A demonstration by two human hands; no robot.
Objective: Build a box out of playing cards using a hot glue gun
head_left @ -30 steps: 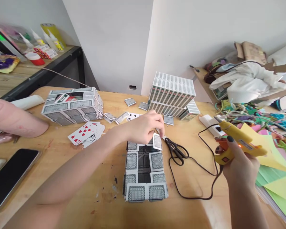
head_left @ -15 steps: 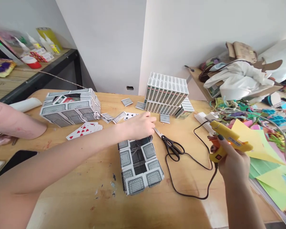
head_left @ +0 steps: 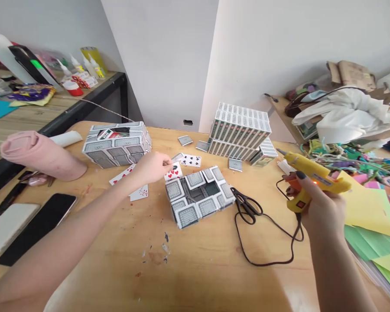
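My right hand grips a yellow hot glue gun, its nozzle pointing up and left and its switch lit. My left hand pinches the edge of a bent playing card with red hearts. Below that hand lies a hollow block covered in folded cards, its middle uncovered and dark. Loose playing cards lie partly under my left wrist, and a spades card lies just beyond the held one. Black-handled scissors rest against the block's right end, their blades hidden.
A larger card-covered box stands at the back left beside a pink roll. Stacked card packs stand at the back. The glue gun's cord loops on the table. A black phone lies left; coloured paper lies right.
My left hand has left the block and moved back and left to the bent card. The block has turned to lie more crosswise. My right hand still holds the glue gun.
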